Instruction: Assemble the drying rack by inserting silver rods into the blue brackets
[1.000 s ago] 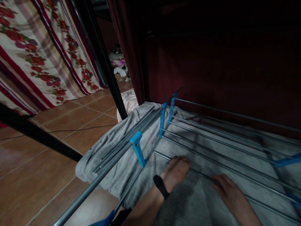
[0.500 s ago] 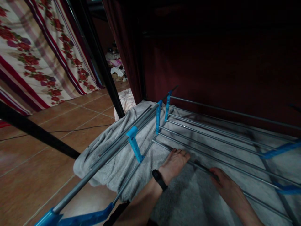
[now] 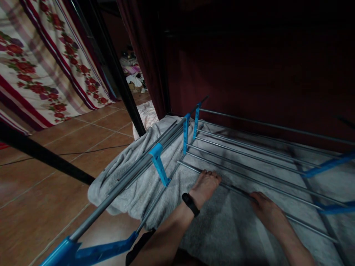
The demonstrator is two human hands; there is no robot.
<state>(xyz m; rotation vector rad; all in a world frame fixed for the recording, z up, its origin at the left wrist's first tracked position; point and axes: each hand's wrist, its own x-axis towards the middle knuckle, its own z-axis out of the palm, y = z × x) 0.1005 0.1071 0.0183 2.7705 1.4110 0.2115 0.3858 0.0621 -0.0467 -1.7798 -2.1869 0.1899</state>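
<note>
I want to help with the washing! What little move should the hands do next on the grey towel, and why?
Probably slide the left hand leftward to smooth the towel: both hands, the right hand included, rest on it by a rack rail, and it lies bunched at that end.

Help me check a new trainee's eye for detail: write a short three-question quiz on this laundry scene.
1. True or false: the left hand has a black wristband at its wrist.
2. What colour are the plastic joints of the drying rack? A red, B blue, C yellow.
3. Fill in: the right hand rests on a grey ____.

Key: 1 true; 2 B; 3 towel.
</note>
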